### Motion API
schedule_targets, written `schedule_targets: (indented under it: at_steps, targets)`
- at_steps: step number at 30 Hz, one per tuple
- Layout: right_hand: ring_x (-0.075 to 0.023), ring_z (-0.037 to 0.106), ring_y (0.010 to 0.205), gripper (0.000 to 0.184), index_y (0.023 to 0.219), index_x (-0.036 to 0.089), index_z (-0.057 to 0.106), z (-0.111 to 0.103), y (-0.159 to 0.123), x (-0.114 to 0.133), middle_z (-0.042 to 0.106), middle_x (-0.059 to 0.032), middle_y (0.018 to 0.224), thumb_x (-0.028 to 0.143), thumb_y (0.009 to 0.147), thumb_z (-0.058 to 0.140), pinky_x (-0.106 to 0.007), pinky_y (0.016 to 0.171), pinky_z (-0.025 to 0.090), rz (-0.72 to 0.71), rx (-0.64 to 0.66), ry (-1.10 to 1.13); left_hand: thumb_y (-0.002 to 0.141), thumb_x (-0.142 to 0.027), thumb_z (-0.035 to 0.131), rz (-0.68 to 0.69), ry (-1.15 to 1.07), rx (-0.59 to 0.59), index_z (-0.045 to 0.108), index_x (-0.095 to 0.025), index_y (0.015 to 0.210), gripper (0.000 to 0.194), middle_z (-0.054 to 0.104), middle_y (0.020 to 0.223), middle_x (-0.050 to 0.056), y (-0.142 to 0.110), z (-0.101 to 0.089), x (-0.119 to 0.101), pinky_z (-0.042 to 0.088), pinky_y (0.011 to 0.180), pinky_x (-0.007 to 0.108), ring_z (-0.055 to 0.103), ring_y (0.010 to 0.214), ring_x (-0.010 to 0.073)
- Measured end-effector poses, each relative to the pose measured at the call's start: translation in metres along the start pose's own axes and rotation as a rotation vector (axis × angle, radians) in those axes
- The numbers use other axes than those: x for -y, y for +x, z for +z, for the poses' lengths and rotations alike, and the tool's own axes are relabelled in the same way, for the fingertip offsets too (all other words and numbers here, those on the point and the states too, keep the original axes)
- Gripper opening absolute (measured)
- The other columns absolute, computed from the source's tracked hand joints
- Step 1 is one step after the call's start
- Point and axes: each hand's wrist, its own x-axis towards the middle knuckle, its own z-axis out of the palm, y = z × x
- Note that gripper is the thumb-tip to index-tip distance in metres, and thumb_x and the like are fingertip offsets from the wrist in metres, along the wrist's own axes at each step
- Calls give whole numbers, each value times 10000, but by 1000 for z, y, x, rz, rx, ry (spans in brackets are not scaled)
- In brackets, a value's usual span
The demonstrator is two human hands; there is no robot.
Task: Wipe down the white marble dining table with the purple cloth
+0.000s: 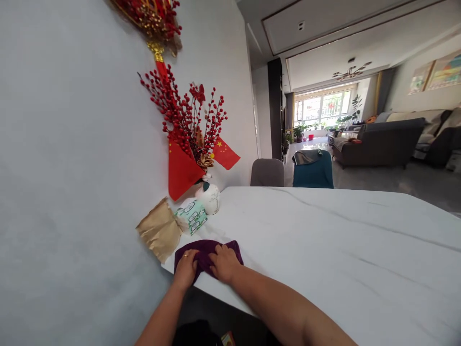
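Observation:
A dark purple cloth lies bunched on the near left corner of the white marbled table. My left hand grips its left part, thumb toward the middle, with a ring on one finger. On the right part of the cloth rests my right hand, its fingers curled into the fabric. Part of the cloth hangs over the table's front edge between the hands. Just beyond it stands a green and white tissue box, and a crumpled brown paper bag leans at the wall.
A white vase with red berry branches and two red flags stands behind the tissue box. The wall borders the table's left side. A grey chair and a blue chair stand at the far edge; a sofa is beyond.

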Motion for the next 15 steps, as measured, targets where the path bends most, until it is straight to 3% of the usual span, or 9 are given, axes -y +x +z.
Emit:
schedule_targets:
  at_steps: [8,15]
  targets:
    - [-294,611,1069,483,1338,261,640,-11,-78,-21,628,-101,1250,550,951,616,-438,847,571,-188,-17,-13,780,-148,478,120,-31,-33,702,-228,1091,391,717,1186,79,-67,16,-20,508,1108,504,649,1233,304]
    - [-282,606,1047,500,1344,248,621,-31,-155,-48,629,-98,1231,550,946,634,-383,788,548,-210,-23,-61,768,-170,468,262,-57,22,698,-208,1112,416,714,1140,105,-102,29,-89,542,1058,502,670,1165,298]
